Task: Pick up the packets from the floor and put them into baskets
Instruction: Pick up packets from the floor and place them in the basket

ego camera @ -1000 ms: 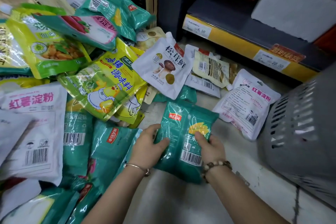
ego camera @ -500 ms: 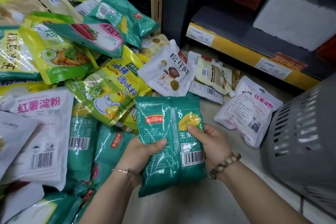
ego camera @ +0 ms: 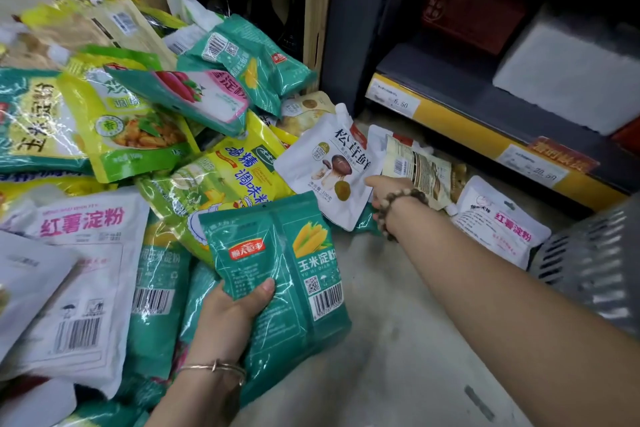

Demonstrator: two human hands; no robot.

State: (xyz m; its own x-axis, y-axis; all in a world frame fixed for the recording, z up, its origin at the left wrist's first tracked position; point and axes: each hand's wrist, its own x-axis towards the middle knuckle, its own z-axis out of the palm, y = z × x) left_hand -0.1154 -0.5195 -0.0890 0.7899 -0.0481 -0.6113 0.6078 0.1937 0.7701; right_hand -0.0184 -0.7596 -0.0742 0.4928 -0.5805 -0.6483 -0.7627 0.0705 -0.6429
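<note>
Packets everywhere: a big heap of packets [ego camera: 104, 135] in yellow, green and white fills the left side, spilling over the grey floor [ego camera: 398, 340]. Up at the back right runs a dark shelf [ego camera: 460, 128] with a yellow price strip along its edge. At the right edge sits the grey slotted basket [ego camera: 595, 267], only partly in view, with a white starch packet [ego camera: 498, 218] lying on the floor just beside it.

Now the action. Low in the middle are the green corn packets [ego camera: 294, 274], lifted off the floor and tilted, barcode towards us. The left hand [ego camera: 225, 319] grips them from the left edge, thumb pressed across the front and fingers curled behind.

The right arm is stretched out across the floor to the white mushroom packet [ego camera: 332, 167], which lies against the heap. The right hand [ego camera: 389, 189] has its thumb on that packet's right edge; the other fingers are hidden, so whether it has a grip I cannot tell.

Small details: a beaded bracelet [ego camera: 398, 205] on the right wrist, a thin bangle [ego camera: 214, 367] on the left
</note>
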